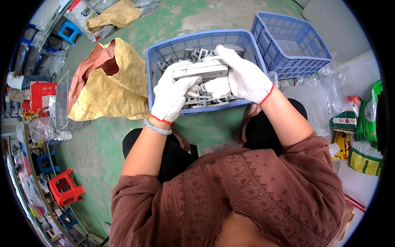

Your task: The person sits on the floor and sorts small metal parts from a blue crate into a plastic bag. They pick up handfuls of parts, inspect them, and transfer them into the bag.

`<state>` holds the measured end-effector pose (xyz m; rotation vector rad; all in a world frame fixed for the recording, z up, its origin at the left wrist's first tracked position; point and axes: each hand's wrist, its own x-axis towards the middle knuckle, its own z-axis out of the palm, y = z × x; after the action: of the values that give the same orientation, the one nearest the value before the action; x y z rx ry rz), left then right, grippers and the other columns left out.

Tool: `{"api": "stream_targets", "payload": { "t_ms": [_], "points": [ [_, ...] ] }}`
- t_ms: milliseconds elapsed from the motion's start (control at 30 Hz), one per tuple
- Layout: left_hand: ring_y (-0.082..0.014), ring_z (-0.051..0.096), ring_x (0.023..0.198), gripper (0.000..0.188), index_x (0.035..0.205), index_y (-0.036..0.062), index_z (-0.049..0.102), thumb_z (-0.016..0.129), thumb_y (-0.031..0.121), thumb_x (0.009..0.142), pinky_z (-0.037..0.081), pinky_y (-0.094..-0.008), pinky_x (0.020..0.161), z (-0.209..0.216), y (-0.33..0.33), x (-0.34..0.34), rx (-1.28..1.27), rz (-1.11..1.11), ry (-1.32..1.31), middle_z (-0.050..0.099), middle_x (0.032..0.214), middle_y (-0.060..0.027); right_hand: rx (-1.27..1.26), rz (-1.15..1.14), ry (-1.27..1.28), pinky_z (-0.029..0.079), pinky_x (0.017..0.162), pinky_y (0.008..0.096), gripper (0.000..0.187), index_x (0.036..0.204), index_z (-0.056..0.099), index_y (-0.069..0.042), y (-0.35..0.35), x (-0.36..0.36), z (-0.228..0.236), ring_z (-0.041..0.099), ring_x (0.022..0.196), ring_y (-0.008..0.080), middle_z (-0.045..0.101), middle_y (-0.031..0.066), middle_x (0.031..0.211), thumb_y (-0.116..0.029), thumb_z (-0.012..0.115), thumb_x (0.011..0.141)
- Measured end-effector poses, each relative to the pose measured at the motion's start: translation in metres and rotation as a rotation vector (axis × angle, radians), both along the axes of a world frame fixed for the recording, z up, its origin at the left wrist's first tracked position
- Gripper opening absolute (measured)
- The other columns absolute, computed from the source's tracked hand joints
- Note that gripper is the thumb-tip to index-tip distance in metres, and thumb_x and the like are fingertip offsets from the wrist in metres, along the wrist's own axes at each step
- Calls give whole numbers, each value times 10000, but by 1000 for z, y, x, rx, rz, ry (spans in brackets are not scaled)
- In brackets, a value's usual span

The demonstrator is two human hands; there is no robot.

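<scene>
Head view, the sole one: left hand point(170, 92) and right hand point(249, 78), both in white knit gloves with red cuffs, hold a block of gray metal pieces point(200, 71) between them. Left hand pinches the block's left end, thumb along the near side; right hand is curled round the right end, thumb up top, the other fingers bent below (exact finger contact partly hidden). Block is held roughly level over the middle of a blue plastic crate point(197, 34), between its left and right edges. Inside the crate, loose metal parts point(203, 53), gray and frame-like, lie jumbled, visible toward the far edge and again by the near edge under the hands. Pale bracelet point(157, 127) on the left wrist.

Crate sits on the green, worn floor point(210, 133), near edge toward the person's feet. Second blue crate point(302, 61) stands just beside the first one's right edge, toward its far right corner. Big yellow paper sack point(119, 99), mouth open and reddish inside, slumps by the first crate's left edge; gray mesh basket point(61, 105) partly behind it. Further left, a red stool point(66, 187) nearer the person and a blue stool point(69, 31) farther off. Clear plastic sheeting point(314, 99) and a green bag point(367, 119) at far right.
</scene>
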<state>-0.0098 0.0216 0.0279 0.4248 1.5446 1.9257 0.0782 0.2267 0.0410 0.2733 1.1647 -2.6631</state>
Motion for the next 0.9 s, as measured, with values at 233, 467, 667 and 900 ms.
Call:
{"api": "stream_targets", "payload": {
  "t_ms": [233, 467, 667, 900],
  "points": [
    [-261, 595, 1187, 577, 1427, 1, 449, 642, -33, 884, 500, -396, 996, 12, 5, 5, 218, -44, -196, 570, 1324, -147, 163, -134, 178, 589, 860, 391, 471, 1385, 505, 0, 0, 10, 2, 643, 1112, 243, 595, 151, 1291, -139, 650, 959],
    [-270, 589, 1197, 787, 1516, 40, 313, 666, -80, 822, 546, -377, 961, 15, 6, 6, 237, -8, 48, 504, 1378, -186, 305, -160, 390, 507, 1025, 366, 697, 1473, 410, 1, -1, 10, 0, 560, 1256, 235, 526, 161, 1387, 60, 708, 845],
    [-269, 572, 1221, 918, 1561, 68, 211, 674, -109, 789, 570, -352, 921, 21, 4, 5, 230, -26, 85, 457, 1418, -181, 284, -186, 405, 489, 1044, 351, 783, 1510, 357, -3, -3, 10, 2, 525, 1302, 241, 478, 188, 1455, 66, 721, 819],
    [-265, 597, 1186, 877, 1546, 10, 213, 667, -118, 806, 575, -368, 918, 20, 2, 6, 227, -68, 2, 510, 1363, -193, 402, -134, 495, 493, 1038, 372, 762, 1510, 352, 7, 5, 12, 3, 511, 1320, 257, 466, 201, 1466, 43, 708, 837]
  ]
}}
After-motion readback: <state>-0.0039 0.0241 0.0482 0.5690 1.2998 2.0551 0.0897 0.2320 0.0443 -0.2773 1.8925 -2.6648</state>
